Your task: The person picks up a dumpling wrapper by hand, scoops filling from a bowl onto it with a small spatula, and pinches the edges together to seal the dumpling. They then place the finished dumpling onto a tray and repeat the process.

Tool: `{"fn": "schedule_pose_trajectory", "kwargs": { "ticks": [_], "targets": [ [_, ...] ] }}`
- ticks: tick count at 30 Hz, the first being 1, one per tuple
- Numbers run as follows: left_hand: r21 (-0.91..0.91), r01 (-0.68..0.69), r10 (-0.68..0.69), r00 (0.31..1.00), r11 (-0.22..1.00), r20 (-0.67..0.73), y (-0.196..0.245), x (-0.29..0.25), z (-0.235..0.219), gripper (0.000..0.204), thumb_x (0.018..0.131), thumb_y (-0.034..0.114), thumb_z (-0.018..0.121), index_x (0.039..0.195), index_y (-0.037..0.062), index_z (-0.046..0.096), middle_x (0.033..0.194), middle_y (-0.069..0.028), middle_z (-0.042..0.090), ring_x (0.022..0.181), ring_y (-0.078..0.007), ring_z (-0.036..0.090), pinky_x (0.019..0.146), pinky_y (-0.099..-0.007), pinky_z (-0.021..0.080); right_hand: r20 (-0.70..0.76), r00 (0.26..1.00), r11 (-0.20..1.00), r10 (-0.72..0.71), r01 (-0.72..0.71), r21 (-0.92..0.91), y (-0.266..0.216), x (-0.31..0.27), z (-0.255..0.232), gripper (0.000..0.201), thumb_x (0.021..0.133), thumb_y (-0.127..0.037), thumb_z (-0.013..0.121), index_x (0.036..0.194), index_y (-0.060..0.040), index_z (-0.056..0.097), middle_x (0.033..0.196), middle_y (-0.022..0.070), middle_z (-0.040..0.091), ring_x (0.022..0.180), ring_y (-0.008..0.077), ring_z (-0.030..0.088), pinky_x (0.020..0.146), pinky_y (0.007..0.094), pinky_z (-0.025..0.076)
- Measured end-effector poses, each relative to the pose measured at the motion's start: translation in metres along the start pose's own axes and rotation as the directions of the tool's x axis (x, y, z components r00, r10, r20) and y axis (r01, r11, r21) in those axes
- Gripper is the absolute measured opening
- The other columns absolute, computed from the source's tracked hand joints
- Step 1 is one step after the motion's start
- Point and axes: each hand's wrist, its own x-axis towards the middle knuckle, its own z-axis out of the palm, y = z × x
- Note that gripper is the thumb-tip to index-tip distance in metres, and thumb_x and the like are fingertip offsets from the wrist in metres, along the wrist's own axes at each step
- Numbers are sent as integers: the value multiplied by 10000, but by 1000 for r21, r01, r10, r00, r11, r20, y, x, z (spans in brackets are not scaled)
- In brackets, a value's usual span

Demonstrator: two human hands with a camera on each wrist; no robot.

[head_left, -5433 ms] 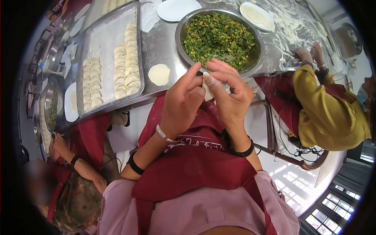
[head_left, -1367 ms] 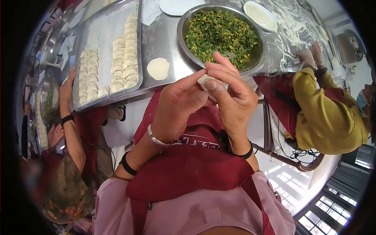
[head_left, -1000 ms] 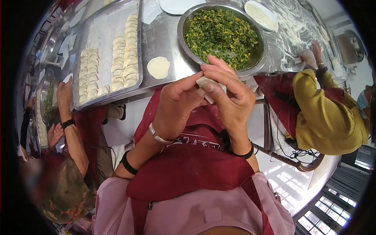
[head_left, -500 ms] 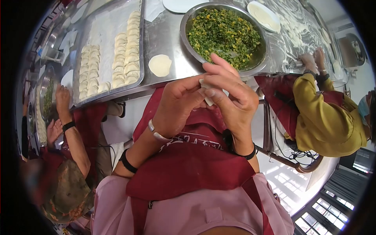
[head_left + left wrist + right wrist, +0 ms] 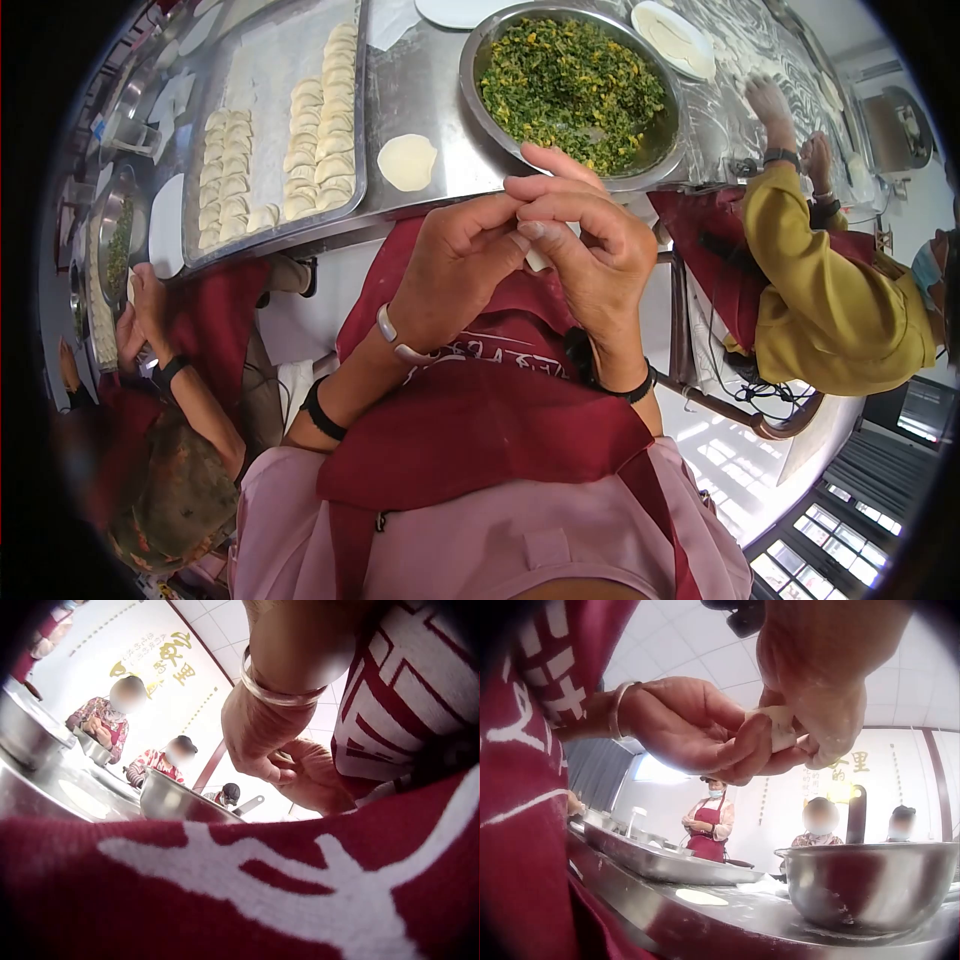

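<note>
Both hands, left hand (image 5: 462,262) and right hand (image 5: 590,245), have closed tighter around the dumpling (image 5: 780,727) near the bowl (image 5: 672,130), its edge seemingly nearly sealed.

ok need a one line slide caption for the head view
Both hands pinch a dumpling above a bowl of green filling, beside a tray of finished dumplings.

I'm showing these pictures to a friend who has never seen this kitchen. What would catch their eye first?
Both hands meet in mid-frame: the left hand and right hand pinch a pale dumpling between their fingertips above a red apron. Just beyond them on the steel table stands a big metal bowl of chopped green filling. To its left lies a tray with rows of finished dumplings.
</note>
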Motion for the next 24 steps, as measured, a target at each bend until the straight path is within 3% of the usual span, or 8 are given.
{"fn": "schedule_pose_trajectory", "kwargs": {
  "ticks": [2,5,8,17,19,23,24],
  "targets": [
    [-16,-1,1,1000,1000,-3,0,0,1,241,953,43,534,1152,-52,629,962,-55,668,849,-101,611,779,-247,489,21,999,1000,-25,26,-17,1,0,-2,213,734,59,704,934,-9,734,1111,125,716,1241,326,574,988,391,476],
    [-61,-12,11,1000,998,-17,3,0,3,227,953,21,527,1143,-53,627,949,-55,668,847,-96,611,771,-249,492,-92,994,993,50,-40,112,-6,3,8,224,727,39,727,945,-10,743,1121,130,714,1253,335,564,1002,402,469],
    [-52,-45,44,999,998,-12,3,-1,2,209,964,2,510,1129,-52,626,944,-52,669,846,-82,612,752,-249,502,-99,995,993,28,-17,114,-5,2,10,224,723,22,744,946,-6,748,1125,133,714,1262,341,556,1028,418,449],
    [-48,-38,37,999,998,-34,1,-2,4,235,951,-16,534,1169,-63,607,995,-68,671,888,-93,625,802,-252,518,26,994,993,-108,109,-47,7,1,0,195,734,-2,742,928,-14,748,1121,142,713,1292,354,528,1062,453,418],
    [11,-18,19,999,1000,-51,2,-2,1,256,941,-36,539,1188,-72,591,1021,-75,669,913,-100,628,818,-257,521,0,997,997,-74,74,11,3,3,3,204,738,-1,736,941,-14,751,1120,141,713,1297,354,523,1064,462,416],
    [-139,-77,54,986,987,-160,2,-2,10,290,928,-37,559,1217,-65,565,1080,-74,653,981,-107,615,862,-256,506,-172,983,985,61,-32,168,-8,2,16,238,744,-9,729,980,-19,754,1122,130,715,1317,361,502,1073,456,405],
    [-154,-77,54,988,985,-148,3,-2,10,291,923,-22,575,1213,-52,569,1094,-67,643,1006,-108,603,879,-255,493,-112,993,991,38,-23,135,-7,2,13,254,756,-57,743,1005,-6,745,1132,147,708,1323,371,490,1083,461,392]
  ]
}}
